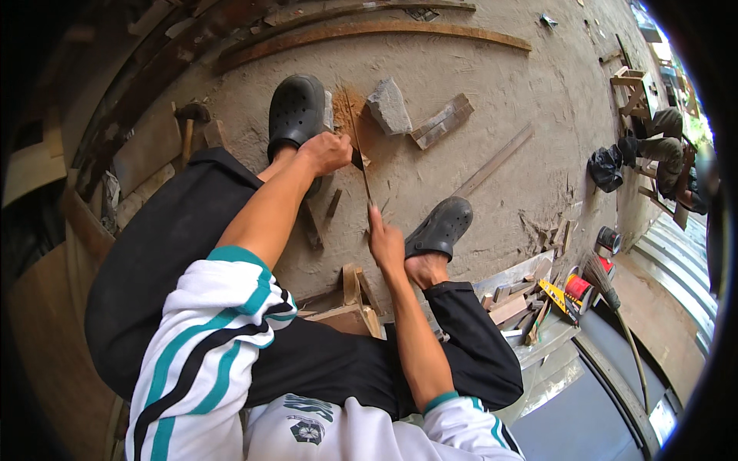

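Note:
My right hand is closed round the near end of a handsaw, its handle mostly hidden by my fingers. The thin dark saw blade shows almost edge-on and points away from me. My left hand, also closed, is beside the blade and grips a small piece of wood, mostly hidden by my fingers. The blade crosses at this piece. Orange-brown sawdust lies on the ground round the blade's far part. My dark clogs stand on either side of the work.
Beyond the blade are a grey concrete chunk and a short wood block. A hammer is at left; a long plank lies at the far side. Wood offcuts, cans and a broom stand at right. Another person sits far right.

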Demonstrator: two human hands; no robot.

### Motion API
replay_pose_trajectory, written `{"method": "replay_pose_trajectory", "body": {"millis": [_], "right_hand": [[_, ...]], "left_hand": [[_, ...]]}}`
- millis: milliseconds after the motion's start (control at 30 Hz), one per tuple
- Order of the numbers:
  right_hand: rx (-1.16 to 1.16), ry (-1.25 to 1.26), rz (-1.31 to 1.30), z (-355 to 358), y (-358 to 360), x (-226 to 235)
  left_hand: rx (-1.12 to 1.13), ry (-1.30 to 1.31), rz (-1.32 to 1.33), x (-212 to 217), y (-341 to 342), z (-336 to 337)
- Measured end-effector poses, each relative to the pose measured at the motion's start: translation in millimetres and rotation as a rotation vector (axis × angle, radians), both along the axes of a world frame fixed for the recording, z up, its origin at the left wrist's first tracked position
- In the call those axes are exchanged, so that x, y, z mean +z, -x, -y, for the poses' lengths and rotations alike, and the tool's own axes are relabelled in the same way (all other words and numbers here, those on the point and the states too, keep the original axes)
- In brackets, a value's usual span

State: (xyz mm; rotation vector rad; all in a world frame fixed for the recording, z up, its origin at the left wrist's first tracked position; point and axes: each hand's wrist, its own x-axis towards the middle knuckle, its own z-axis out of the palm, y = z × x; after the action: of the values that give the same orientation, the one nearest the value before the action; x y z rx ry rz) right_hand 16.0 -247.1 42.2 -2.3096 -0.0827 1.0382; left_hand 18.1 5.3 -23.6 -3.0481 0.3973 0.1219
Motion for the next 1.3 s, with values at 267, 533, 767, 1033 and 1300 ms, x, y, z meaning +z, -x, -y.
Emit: {"method": "replay_pose_trajectory", "body": {"millis": [267,533,767,1033,1300], "right_hand": [[-0.116,0.03,-0.051,75.2,71.8,33.9],[-0.063,0.036,-0.053,8.9,5.7,18.6],[-0.089,0.013,-0.047,78.9,56.3,31.1],[-0.146,-0.13,-0.048,-9.7,-4.8,-15.5],[-0.095,0.0,-0.096,79.4,58.9,7.7]], "left_hand": [[0.008,-0.013,-0.032,3.8,3.7,-4.3],[0.024,0.065,-0.038,2.5,-4.1,0.7],[-0.007,0.004,-0.037,2.5,3.9,-7.8],[-0.009,0.03,0.012,0.4,-8.4,2.3],[0.012,0.039,-0.027,2.5,4.7,-7.4]]}}
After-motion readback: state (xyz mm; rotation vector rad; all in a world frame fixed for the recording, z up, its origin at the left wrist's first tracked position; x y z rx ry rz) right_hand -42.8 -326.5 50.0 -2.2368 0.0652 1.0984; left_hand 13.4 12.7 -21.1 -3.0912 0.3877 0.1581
